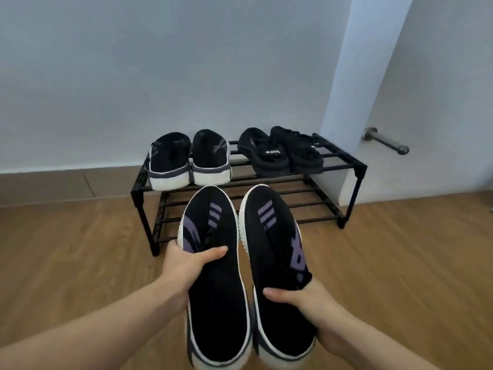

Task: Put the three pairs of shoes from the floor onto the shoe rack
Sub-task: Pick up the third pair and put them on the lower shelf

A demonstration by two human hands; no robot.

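Holding last pair toes-forward for sliding in: left hand (186, 265) clamped across left sneaker (213, 263), right hand (301, 300) wrapped around right sneaker (280, 252). Beyond fingertips, shoe rack (333, 166), top tier filled; lower tier probably free.

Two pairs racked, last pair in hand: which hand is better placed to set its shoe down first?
Probably the left hand: its sneaker has its toe nearer the shoe rack, close to the gap between the racked pairs.
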